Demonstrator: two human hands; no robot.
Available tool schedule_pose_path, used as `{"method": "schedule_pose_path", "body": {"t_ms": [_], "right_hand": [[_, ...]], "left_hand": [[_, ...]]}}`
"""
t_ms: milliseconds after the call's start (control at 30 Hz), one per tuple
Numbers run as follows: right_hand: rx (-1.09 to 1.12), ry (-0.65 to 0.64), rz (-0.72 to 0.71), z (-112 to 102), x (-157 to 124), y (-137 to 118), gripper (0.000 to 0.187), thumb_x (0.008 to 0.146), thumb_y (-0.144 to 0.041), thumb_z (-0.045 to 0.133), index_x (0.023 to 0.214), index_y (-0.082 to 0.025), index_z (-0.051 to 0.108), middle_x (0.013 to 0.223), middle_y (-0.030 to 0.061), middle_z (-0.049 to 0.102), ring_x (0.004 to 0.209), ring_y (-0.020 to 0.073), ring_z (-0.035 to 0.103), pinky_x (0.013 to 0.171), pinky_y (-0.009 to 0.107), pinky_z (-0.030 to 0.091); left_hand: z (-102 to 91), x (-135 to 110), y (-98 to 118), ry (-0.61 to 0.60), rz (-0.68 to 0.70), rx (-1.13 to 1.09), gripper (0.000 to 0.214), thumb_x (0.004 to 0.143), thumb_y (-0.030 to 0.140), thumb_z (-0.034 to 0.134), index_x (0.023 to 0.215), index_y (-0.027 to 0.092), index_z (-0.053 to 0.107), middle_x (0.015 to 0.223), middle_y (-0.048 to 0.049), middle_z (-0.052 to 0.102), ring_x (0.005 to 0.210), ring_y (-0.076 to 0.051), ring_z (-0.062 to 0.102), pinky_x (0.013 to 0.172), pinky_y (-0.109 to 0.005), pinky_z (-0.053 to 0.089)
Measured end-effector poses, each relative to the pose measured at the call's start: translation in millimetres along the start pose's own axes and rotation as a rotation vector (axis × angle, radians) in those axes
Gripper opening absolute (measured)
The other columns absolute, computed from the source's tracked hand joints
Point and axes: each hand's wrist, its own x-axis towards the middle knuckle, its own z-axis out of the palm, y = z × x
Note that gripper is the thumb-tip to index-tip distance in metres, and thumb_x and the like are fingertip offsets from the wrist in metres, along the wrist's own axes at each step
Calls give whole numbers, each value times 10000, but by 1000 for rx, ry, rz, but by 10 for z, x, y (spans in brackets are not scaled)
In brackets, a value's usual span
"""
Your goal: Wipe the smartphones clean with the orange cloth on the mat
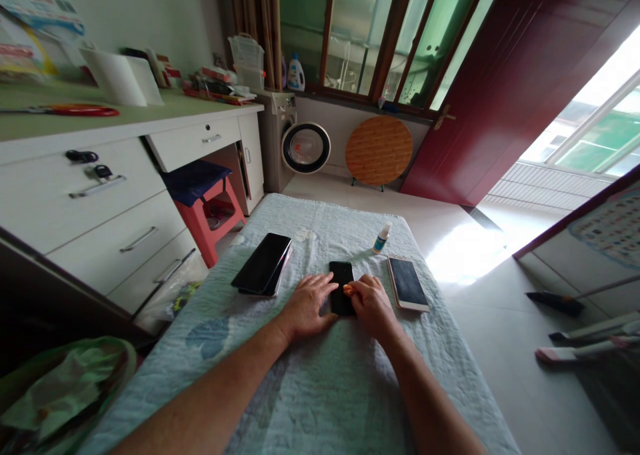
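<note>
A small black phone point(342, 276) lies screen up on a pale blue quilt point(320, 375) that covers a table. My left hand point(306, 305) rests flat on the quilt, fingers stretched out against the phone's left edge. My right hand point(371, 303) sits at the phone's right edge, its fingers bent and pressed onto the screen, with something small and orange at the fingertips that I cannot make out. A stack of two dark phones point(263, 265) lies to the left. A pink-rimmed phone point(407, 283) lies to the right. A small spray bottle point(381, 239) stands behind it.
White drawers and a desk point(115, 181) run along the left, with a red stool point(210, 215) under the desk. A washing machine point(303, 145) and a round folded table point(379, 149) stand by the far wall. A green bag point(60, 388) sits at lower left. A broom point(560, 301) lies right.
</note>
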Motion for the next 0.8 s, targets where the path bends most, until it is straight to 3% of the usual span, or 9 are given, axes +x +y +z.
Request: {"method": "schedule_pose_path", "body": {"t_ms": [367,800], "right_hand": [[81,-32,-53,-4,-31,-70,288,771,-21,499,883,-200,694,854,26,568,865,174,506,840,289,377],[19,-118,-130,65,-34,-275,260,909,-95,510,907,-248,721,918,34,565,904,171,483,833,300,357]], "left_hand": [[6,-4,15,38,-7,-16,576,764,393,694,1289,186,577,1442,-133,499,1338,-301,442,1149,-470,289],[29,5,-10,44,-11,-48,607,784,322,660,1350,154,517,1427,-129,519,1337,-271,448,1158,-444,285]]}}
